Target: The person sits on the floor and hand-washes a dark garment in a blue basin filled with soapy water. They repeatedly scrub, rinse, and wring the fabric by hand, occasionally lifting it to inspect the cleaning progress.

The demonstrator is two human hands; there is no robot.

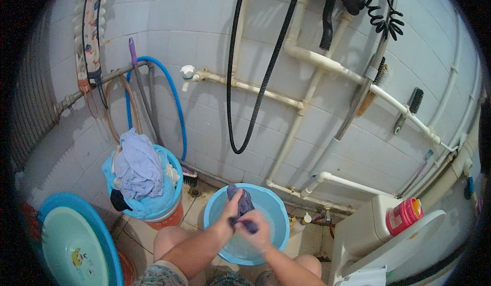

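Over a light blue basin (280, 217) of cloudy water, both my hands grip one small wet cloth (246, 202) of dark purple-grey fabric; its exact kind I cannot make out. My left hand (228, 215) is closed round its upper part, thumb up along the fabric. Just below and to the right, my right hand (257, 232) is closed on the lower end, and a dark bunch sticks out of that fist. The two hands nearly touch each other. Part of the cloth is hidden behind the fingers.
At left a bucket (176, 196) is heaped with a lavender garment (137, 166) and other laundry. Nested basins (56, 235) lean at lower left. A toilet (358, 235) with a red tub (404, 217) on its tank stands right. Pipes and a black hose (230, 92) line the tiled wall.
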